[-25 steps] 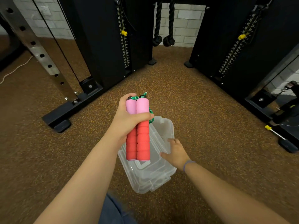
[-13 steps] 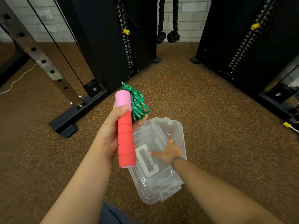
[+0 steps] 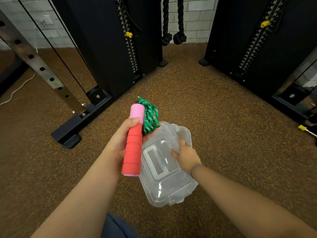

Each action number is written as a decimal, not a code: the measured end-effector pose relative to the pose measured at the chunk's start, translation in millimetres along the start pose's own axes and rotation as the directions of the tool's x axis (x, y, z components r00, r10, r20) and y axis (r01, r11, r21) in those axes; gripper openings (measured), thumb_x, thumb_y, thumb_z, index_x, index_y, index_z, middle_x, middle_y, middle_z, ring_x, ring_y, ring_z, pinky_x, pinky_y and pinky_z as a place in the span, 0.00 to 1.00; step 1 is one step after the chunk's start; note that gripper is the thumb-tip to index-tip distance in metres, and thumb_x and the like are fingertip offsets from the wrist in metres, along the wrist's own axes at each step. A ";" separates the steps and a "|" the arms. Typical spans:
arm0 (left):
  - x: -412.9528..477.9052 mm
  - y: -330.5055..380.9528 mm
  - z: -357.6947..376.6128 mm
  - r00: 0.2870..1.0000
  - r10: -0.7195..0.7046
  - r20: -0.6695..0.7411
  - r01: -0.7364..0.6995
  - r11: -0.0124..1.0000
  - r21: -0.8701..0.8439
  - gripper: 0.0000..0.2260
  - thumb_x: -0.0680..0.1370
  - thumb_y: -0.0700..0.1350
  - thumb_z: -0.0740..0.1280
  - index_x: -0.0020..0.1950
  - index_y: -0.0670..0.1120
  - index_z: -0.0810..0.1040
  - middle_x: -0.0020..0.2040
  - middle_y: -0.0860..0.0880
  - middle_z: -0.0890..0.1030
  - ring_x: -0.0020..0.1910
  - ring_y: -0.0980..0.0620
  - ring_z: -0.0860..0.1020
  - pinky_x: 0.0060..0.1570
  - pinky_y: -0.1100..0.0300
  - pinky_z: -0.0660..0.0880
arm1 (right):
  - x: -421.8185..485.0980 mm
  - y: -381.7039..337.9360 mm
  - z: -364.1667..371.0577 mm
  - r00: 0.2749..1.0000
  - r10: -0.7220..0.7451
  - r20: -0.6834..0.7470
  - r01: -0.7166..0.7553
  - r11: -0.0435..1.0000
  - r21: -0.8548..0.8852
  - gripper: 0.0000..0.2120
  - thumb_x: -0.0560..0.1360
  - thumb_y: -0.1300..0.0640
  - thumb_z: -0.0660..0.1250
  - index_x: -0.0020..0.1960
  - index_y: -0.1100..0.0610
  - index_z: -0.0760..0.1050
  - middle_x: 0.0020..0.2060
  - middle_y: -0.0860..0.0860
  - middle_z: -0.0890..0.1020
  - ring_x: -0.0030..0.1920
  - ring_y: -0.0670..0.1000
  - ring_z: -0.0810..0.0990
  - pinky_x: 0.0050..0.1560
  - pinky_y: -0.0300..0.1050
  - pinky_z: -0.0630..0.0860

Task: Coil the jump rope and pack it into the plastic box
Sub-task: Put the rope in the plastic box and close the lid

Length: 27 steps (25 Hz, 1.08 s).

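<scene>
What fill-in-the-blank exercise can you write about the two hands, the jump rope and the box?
The left hand grips the jump rope, whose cord is ____.
Its red handles have ____ ends.
The right hand rests on the box, which stands on the ____.
Missing words: green; pink; floor.

open floor (image 3: 214, 117) ahead, black machines (image 3: 106, 48) flanking

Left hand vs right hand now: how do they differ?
Left hand grips the jump rope handles, fingers curled; right hand rests on the box lid, fingers straighter. Left hand is raised; right hand is lower, at the box. Right wrist wears a band; left wrist is bare. Both hands are close together.
</scene>
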<state>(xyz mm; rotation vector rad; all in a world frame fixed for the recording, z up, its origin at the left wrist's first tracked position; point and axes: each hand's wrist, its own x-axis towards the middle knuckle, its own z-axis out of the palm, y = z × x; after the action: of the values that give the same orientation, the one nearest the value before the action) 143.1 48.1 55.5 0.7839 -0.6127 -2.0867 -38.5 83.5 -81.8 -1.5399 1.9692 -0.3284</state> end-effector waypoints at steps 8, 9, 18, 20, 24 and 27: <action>36.7 -8.6 -38.9 0.978 -0.093 -0.186 0.163 0.898 0.409 0.33 0.60 0.41 0.77 0.62 0.55 0.70 0.62 0.41 0.73 0.51 0.44 0.79 0.45 0.50 0.82 | -5.6 73.2 -71.1 0.938 0.209 -0.277 -0.142 0.960 0.243 0.29 0.78 0.46 0.59 0.74 0.54 0.53 0.59 0.62 0.77 0.55 0.64 0.78 0.56 0.60 0.76; 42.5 -18.2 -40.4 0.971 -0.075 -0.228 0.189 0.827 0.530 0.30 0.64 0.38 0.75 0.62 0.56 0.69 0.60 0.42 0.74 0.46 0.47 0.79 0.41 0.53 0.82 | -9.1 83.2 -77.2 0.928 0.230 -0.293 -0.161 0.957 0.242 0.29 0.78 0.45 0.58 0.74 0.53 0.53 0.60 0.62 0.76 0.55 0.64 0.78 0.55 0.61 0.76; 101.1 -132.4 -48.5 0.917 0.198 -0.345 0.308 0.195 0.931 0.37 0.61 0.44 0.77 0.66 0.52 0.64 0.55 0.44 0.75 0.45 0.45 0.74 0.46 0.57 0.71 | -38.7 137.9 -101.6 0.864 0.377 -0.335 -0.258 0.901 0.350 0.31 0.78 0.43 0.58 0.76 0.54 0.52 0.67 0.59 0.72 0.64 0.64 0.73 0.60 0.60 0.73; 108.6 -152.4 -51.2 0.928 0.190 -0.320 0.311 0.076 0.947 0.36 0.62 0.43 0.77 0.66 0.50 0.62 0.57 0.40 0.73 0.47 0.41 0.76 0.46 0.53 0.72 | -43.0 141.6 -101.8 0.861 0.372 -0.348 -0.243 0.900 0.361 0.32 0.79 0.43 0.58 0.76 0.53 0.51 0.68 0.57 0.71 0.64 0.63 0.73 0.60 0.59 0.73; 124.2 -183.9 -65.8 0.891 0.179 -0.417 0.416 0.040 0.908 0.34 0.64 0.42 0.75 0.64 0.50 0.61 0.59 0.38 0.70 0.52 0.36 0.77 0.50 0.47 0.75 | -44.9 143.2 -97.2 0.863 0.365 -0.350 -0.220 0.894 0.389 0.31 0.78 0.42 0.58 0.76 0.50 0.51 0.68 0.55 0.72 0.64 0.61 0.73 0.61 0.59 0.73; 129.9 -204.6 -73.6 0.868 0.179 -0.463 0.465 0.028 0.885 0.33 0.65 0.42 0.75 0.64 0.50 0.61 0.60 0.38 0.69 0.54 0.37 0.76 0.50 0.46 0.75 | -43.1 141.3 -93.5 0.851 0.385 -0.358 -0.212 0.874 0.437 0.30 0.78 0.42 0.59 0.76 0.49 0.53 0.67 0.53 0.74 0.64 0.58 0.74 0.62 0.57 0.73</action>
<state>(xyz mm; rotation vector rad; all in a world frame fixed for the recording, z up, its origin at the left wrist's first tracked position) 27.1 45.0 -169.6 2.1809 -1.8712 -1.1187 -200.1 149.4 -71.5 -0.9321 2.2725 -0.9299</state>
